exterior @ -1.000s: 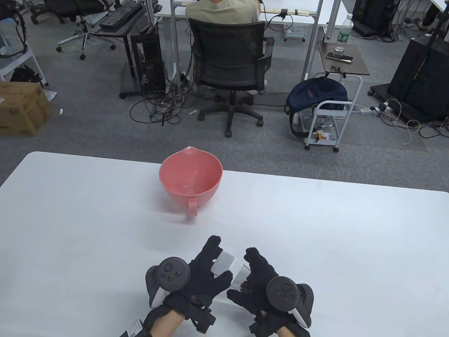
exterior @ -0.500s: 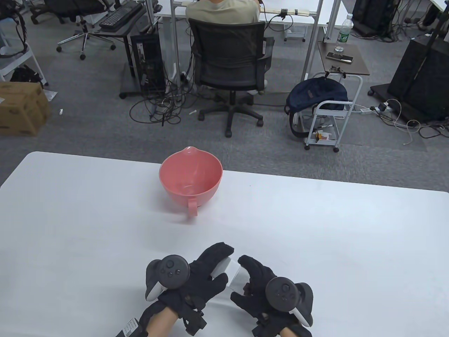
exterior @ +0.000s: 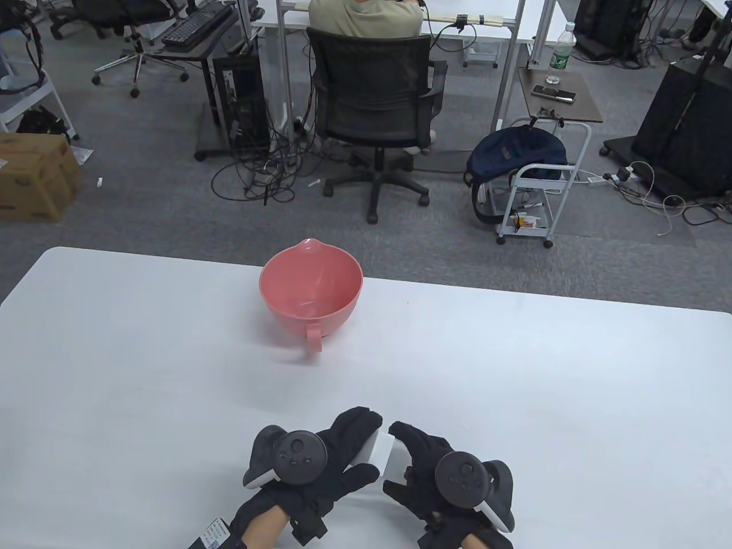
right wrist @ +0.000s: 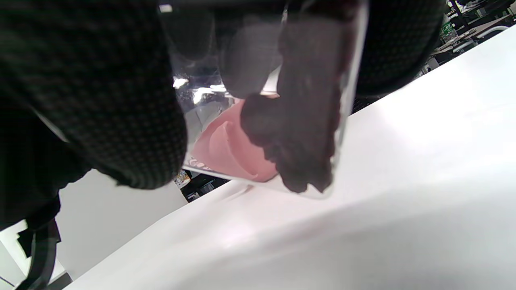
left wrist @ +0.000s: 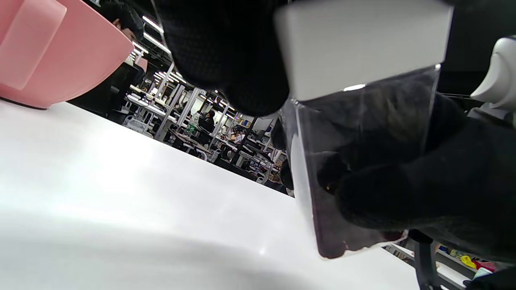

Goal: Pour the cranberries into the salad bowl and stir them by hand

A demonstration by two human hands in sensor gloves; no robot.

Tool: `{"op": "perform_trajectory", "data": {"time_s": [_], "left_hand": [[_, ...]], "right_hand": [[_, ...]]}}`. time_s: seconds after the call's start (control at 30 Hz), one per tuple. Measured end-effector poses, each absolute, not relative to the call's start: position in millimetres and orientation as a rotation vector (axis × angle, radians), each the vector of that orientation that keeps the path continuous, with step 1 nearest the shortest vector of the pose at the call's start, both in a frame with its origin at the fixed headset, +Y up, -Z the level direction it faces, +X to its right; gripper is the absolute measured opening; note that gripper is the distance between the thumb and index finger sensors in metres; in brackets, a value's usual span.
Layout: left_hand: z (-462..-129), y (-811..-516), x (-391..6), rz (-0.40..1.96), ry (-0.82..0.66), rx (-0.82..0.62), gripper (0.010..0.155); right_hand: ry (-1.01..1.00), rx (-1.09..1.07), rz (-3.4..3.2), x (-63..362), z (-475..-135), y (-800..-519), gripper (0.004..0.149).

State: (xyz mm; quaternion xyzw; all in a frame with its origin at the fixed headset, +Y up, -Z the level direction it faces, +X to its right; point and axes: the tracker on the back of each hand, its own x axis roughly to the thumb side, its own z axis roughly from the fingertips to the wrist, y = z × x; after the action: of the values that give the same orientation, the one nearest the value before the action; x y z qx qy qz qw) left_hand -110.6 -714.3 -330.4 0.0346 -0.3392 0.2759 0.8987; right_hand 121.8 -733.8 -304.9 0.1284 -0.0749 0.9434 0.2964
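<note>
- The broad white rectangular table [exterior: 171, 372] fills the lower half of the table view; grey carpet and office furniture lie beyond its far edge.
- A black mesh office chair [exterior: 374, 97] with a seated person stands on the floor at 12 o'clock from the table's middle.
- The pink round plastic salad bowl [exterior: 311, 291], with a pouring lip on its far rim and a loop handle facing the near edge, sits upright on the table at about 11 o'clock from the hands, well apart from them. It looks empty in the table view.
- The left hand in a black sensor glove [exterior: 331, 463] is at 6 o'clock on the table; its fingers curl over the white lid [left wrist: 363, 44] of the container.
- The right hand in a black sensor glove [exterior: 426, 466] is just beside it at 3 o'clock, fingers wrapped round the container's clear body.
- The small clear square plastic container [exterior: 382, 454] is held between both hands, tilted, its lid on.
- Dark red cranberries [right wrist: 298, 133] lie heaped against the container's lower side.
</note>
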Motion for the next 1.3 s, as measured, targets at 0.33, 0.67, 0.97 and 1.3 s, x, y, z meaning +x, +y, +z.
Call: {"op": "perform_trajectory", "data": {"time_s": [0.33,0.67,0.97,1.3], "left_hand": [[-325,-707,-109,0.584,-0.661,0.083,0.091],[-338,-731,-122,0.905,-0.286,-0.099,0.076],[-344,-736,-128,0.799,-0.266,-0.139,0.078],[-347,-730,-133,0.898,-0.586,-0.194,0.092]], "right_hand": [[-0.245,0.346,2.463,120,-303,-731,0.095],[-0.3,0.313,2.447,113,-303,-737,0.094],[-0.24,0.313,2.567,112,-306,-744,0.096],[-0.19,0.221,2.495,126,-311,-747,0.096]]}}
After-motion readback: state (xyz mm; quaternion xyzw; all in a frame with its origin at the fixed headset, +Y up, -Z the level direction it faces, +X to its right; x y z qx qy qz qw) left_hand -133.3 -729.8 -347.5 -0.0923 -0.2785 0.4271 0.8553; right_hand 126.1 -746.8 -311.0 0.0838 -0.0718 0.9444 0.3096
